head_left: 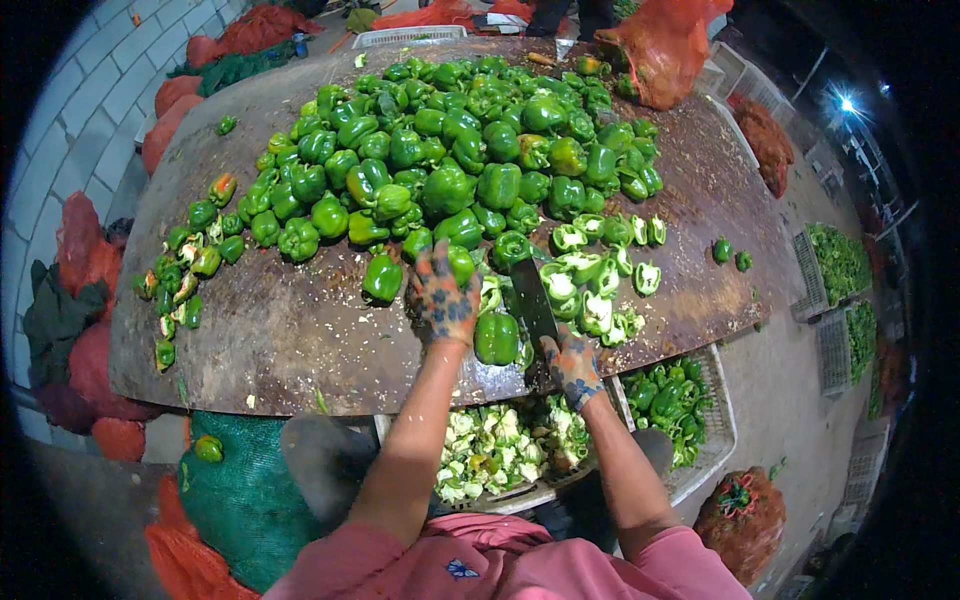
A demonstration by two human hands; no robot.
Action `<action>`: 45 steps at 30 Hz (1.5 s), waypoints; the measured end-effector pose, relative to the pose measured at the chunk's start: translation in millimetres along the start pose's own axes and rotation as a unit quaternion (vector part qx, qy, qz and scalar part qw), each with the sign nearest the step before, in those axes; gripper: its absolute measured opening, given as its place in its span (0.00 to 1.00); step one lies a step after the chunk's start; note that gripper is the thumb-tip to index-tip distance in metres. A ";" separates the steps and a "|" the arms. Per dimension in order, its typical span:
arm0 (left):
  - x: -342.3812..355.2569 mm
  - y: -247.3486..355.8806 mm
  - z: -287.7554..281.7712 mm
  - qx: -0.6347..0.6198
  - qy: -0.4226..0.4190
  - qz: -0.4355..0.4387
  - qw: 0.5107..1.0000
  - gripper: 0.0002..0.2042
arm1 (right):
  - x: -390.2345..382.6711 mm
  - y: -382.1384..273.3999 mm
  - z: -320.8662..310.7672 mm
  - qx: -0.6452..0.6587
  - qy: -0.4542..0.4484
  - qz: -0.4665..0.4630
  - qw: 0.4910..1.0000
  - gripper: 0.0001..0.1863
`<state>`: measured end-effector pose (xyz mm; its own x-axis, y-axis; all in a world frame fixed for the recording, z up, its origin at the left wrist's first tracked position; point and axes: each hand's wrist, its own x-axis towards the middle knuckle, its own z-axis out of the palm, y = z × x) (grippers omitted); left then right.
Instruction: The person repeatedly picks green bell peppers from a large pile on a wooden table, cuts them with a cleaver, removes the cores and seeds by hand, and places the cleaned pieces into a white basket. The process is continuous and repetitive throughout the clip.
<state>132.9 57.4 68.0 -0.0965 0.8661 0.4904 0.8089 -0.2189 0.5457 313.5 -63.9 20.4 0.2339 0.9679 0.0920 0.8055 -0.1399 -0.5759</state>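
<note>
Two gloved hands (445, 297) (572, 366), one knife (533, 300)

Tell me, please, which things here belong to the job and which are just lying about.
In use, apparently:
right hand gripping a knife
left hand at a green pepper
pepper pile
cut peppers
table
pale trimmings

Likely just lying about:
red mesh sack by the wall
green mesh sack, lower left
pepper on that sack
</note>
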 end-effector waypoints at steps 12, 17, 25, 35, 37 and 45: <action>8.1 -71.9 -20.1 -0.357 -0.080 -0.075 0.928 0.24 | -50.7 -17.8 4.4 -0.013 -0.156 -0.085 0.984 0.15; -82.0 -76.8 -48.6 -0.107 -0.133 -0.073 0.983 0.29 | -19.0 -79.8 -3.2 0.051 -0.137 0.034 0.989 0.12; -113.3 -75.4 -40.6 -0.112 -0.050 -0.111 0.986 0.28 | -26.5 -113.4 47.1 -0.046 -0.227 -0.070 0.970 0.13; -97.3 -38.8 -36.7 -0.026 -0.175 -0.159 0.971 0.23 | -2.0 -93.9 74.3 0.004 -0.126 -0.106 0.986 0.14; -94.8 -49.2 -20.1 -0.065 -0.092 -0.100 0.989 0.23 | -5.7 -91.5 69.3 0.108 -0.076 0.030 0.991 0.15; 26.0 -119.2 -28.6 0.028 -0.128 0.001 0.991 0.21 | -36.8 -87.0 27.7 0.012 -0.219 -0.043 0.975 0.17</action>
<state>17.4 93.2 35.2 0.0492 0.9528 0.2995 0.8407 -0.2014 0.5027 219.7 -81.6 44.7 -0.0932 0.9730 -0.2113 0.7982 -0.0538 -0.6000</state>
